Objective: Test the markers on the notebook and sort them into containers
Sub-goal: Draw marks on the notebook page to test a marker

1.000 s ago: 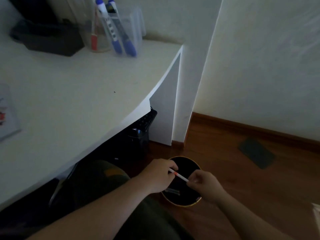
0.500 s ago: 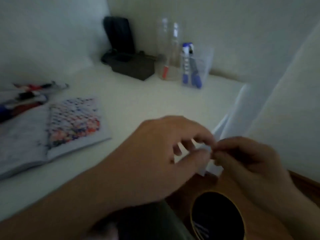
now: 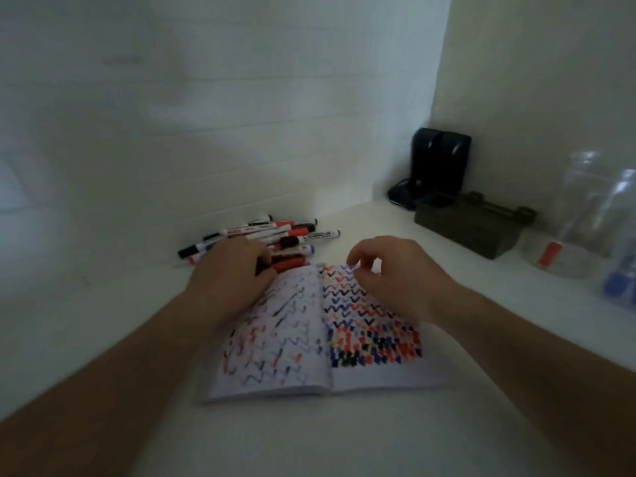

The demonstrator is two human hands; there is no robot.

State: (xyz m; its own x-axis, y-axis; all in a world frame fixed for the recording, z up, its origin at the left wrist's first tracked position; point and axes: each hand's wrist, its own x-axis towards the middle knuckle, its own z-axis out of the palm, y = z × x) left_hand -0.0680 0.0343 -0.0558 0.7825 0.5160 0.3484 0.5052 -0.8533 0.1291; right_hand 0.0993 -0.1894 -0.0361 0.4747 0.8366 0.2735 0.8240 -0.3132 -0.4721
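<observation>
reaching into the marker pile at the back of the bench, just behind the open notebook. left hand curled over a red-capped marker at the pile's near edge, seemingly gripping it. right hand hovering over the right page, fingers loosely curled, holding nothing visible. markers probably light, stiff, smooth, prone to rolling; best pinched mid-barrel, cap pulled by the other hand.
</observation>
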